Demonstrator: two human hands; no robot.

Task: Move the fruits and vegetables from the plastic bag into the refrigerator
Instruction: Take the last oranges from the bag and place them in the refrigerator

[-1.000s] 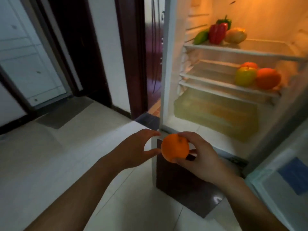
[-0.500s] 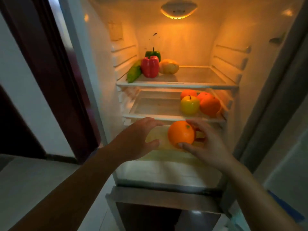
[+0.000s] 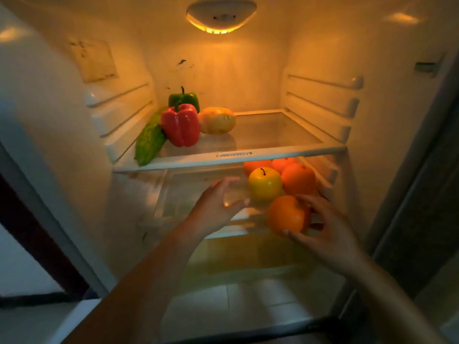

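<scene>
At the front lip of the second shelf [image 3: 238, 234], refrigerator [image 3: 323, 58] interior. Item in hand: one orange [image 3: 285, 214], clasped by your right hand [image 3: 327, 229], thumb beneath, fingers curled over its far side. It hangs just in front of the yellow apple [image 3: 264, 183]; whether it touches the glass yet cannot be told. Left hand [image 3: 216, 209]: loose, fingers relaxed, holding nothing, near the shelf's front edge and blurred.

Already stocked, same shelf, right side: the apple, a shelved orange [image 3: 298, 178] touching it, two rear oranges [image 3: 255, 165] behind. Upper shelf [image 3: 233, 155], left side: red pepper [image 3: 180, 125], green pepper [image 3: 185, 99], cucumber [image 3: 150, 142], yellow fruit [image 3: 216, 120]. Plastic bag: not in view.

Handling note: the right-hand cluster is tight, and round fruit likely rolls. Carry the orange over the lip, set it on bare glass left of the apple or snug against it, and let the weight settle before you loosen your fingers. Draw the hand straight back so your knuckles do not nudge the apple. Your free hand can guard the front edge against a roll-off.
</scene>
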